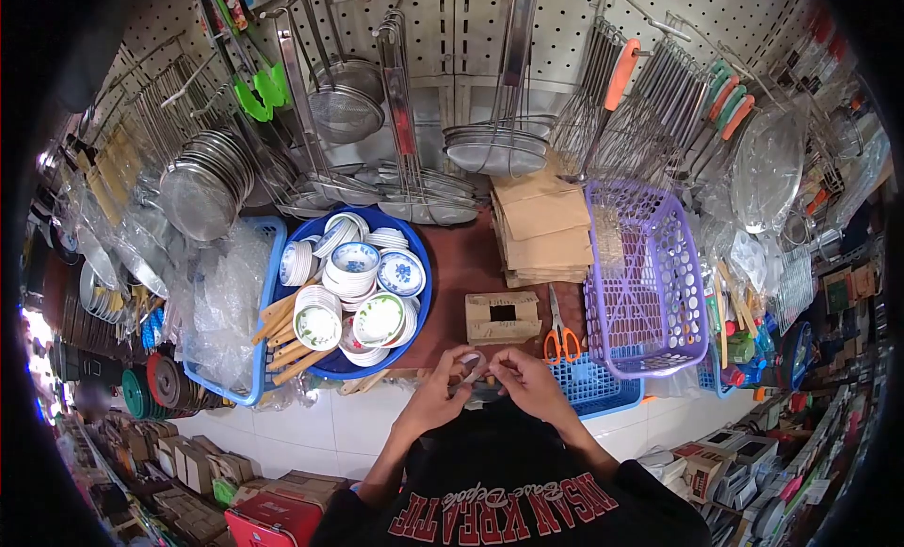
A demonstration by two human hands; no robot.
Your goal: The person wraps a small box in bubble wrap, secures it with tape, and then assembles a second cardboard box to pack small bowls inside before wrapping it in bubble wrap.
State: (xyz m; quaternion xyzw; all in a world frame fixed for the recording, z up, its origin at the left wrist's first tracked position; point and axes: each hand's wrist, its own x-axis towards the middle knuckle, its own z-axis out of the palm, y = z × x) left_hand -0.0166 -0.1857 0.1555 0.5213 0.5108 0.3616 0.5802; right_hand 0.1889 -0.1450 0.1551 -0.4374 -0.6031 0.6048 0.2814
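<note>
Close to my body, at the table's front edge, my left hand (441, 389) is closed around a small ring-shaped roll of tape (475, 366). My right hand (529, 385) is right beside it, thumb and fingers pinched together at the roll's edge; what they pinch is too small to make out. Just beyond my hands lies a small brown cardboard piece (503, 318) with a dark rectangular opening. Orange-handled scissors (562, 343) rest to its right, blades pointing away from me. Farther back is a stack of flat brown cardboard pieces (543, 225).
A blue basin (426, 302) of stacked patterned bowls and wooden-handled utensils stands left, beside a blue basket (270, 359) of clear plastic wrap. At right, a purple basket (650, 363) overlaps a blue basket (603, 387). Strainers (494, 153) and whisks (603, 123) hang along the pegboard.
</note>
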